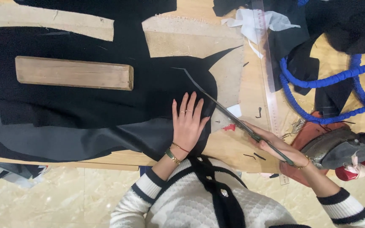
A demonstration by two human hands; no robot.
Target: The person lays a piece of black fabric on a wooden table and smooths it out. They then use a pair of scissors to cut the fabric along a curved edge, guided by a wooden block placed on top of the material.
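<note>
Head view: left hand [188,125] is lying spread on black cloth [85,109] while right hand [271,143], gripping scissors [229,114] at three o'clock, is risking a crooked cut if the cloth slips.

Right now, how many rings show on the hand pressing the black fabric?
2: gold bands on the left hand, one on the middle finger, one on the neighbouring finger. The thumb side is hidden.

Tailoring workshop: black fabric [85,109] spread on wooden cutting table [229,147], long ruler [267,71], iron [339,145], fabric scraps [258,21].
</note>
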